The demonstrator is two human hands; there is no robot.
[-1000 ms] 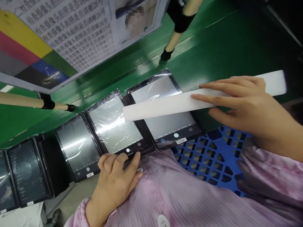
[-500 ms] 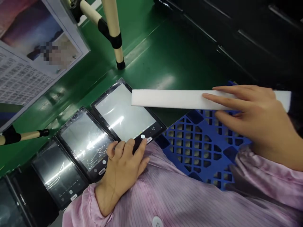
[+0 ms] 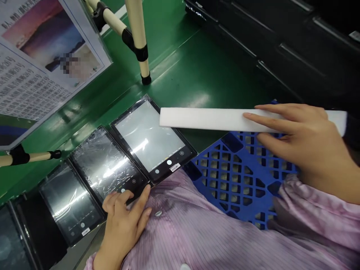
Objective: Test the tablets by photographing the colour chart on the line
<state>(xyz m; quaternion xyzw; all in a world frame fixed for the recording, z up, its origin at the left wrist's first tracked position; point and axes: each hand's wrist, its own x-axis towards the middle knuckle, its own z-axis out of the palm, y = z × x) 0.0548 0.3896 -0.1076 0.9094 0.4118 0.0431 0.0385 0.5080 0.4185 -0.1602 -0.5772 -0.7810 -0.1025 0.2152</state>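
Three tablets with film-covered screens lie in a slanting row. The right tablet [image 3: 152, 131] has a bright pale screen with a camera layout. A darker screen shows on the middle tablet [image 3: 105, 161], and the left tablet [image 3: 73, 202] is dim too. My left hand [image 3: 126, 217] rests over the lower edge of the middle tablet, fingers loosely apart, with the index fingertip near its lower right corner. In my right hand [image 3: 306, 138] is a long white foam strip [image 3: 202, 119], fingers on top and thumb below. Its far end overlaps the right tablet's edge in view.
A blue plastic pallet [image 3: 225, 168] lies beneath the foam strip. Black crates [image 3: 267, 41] stand at upper right. Cream pipe legs [image 3: 137, 30] and a printed sheet [image 3: 50, 67] are at upper left over the green floor [image 3: 180, 67]. More dark devices [image 3: 12, 236] sit at lower left.
My left hand has moved left and down from the right tablet to the middle tablet. The middle tablet's screen has gone from pale to dark. My right hand keeps the foam strip nearly still.
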